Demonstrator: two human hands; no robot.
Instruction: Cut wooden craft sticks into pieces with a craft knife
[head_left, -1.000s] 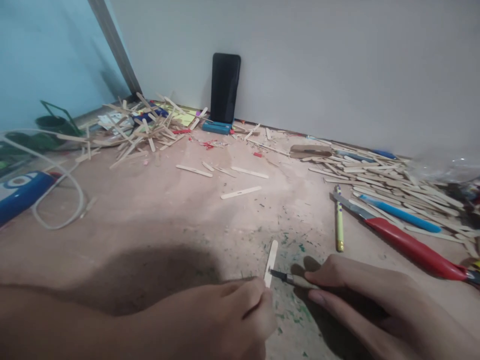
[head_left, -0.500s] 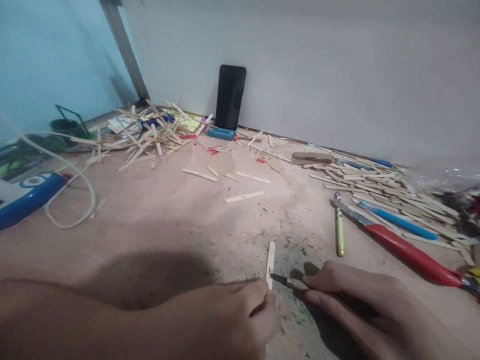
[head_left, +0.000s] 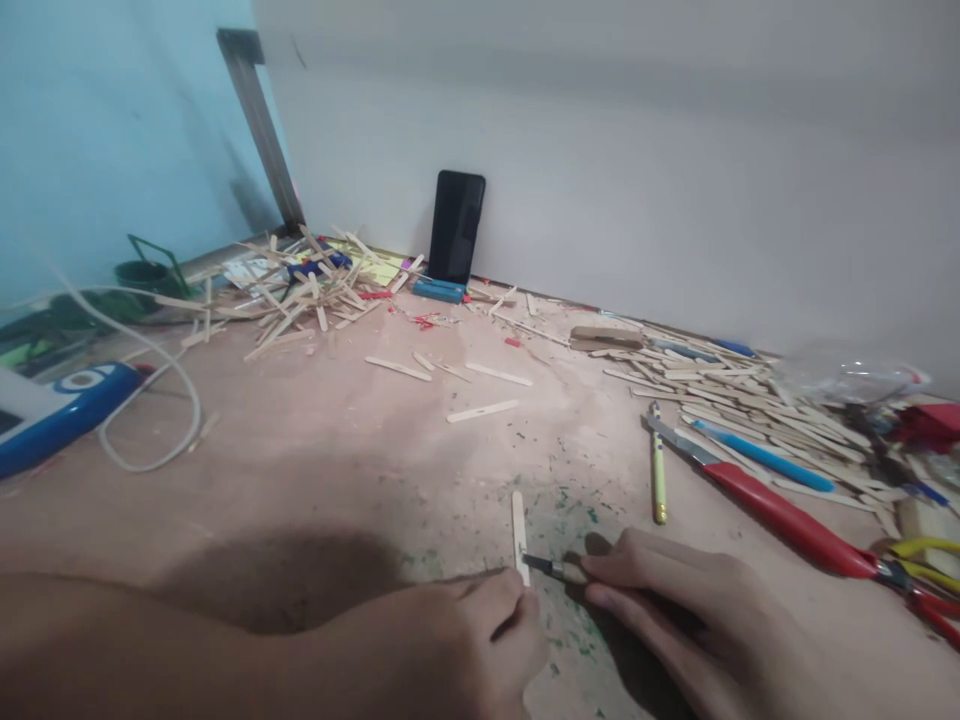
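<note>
A pale wooden popsicle stick (head_left: 518,522) lies nearly upright in the view on the worktop, its lower part under the fingers of my left hand (head_left: 480,635). Those fingers are closed on it and press it to the surface. My right hand (head_left: 697,610) pinches the handle of a small craft knife (head_left: 547,567). The knife's dark blade points left, its tip touching the stick's middle, where a small nick or shaving shows. Green flecks and shavings are scattered around both hands.
A yellow pencil (head_left: 658,475) and a red-handled knife (head_left: 787,515) lie to the right, beside a blue pen-like tool (head_left: 765,455) and piled sticks (head_left: 705,375). Red-and-yellow-handled pliers (head_left: 926,570) are at the right edge. A phone (head_left: 456,230) leans on the back wall. A white cable (head_left: 196,400) loops at left.
The camera view has tilted up and shifted slightly to the right, so everything sits a little lower and further left. Both hands keep their grip; the blade stays on the stick.
</note>
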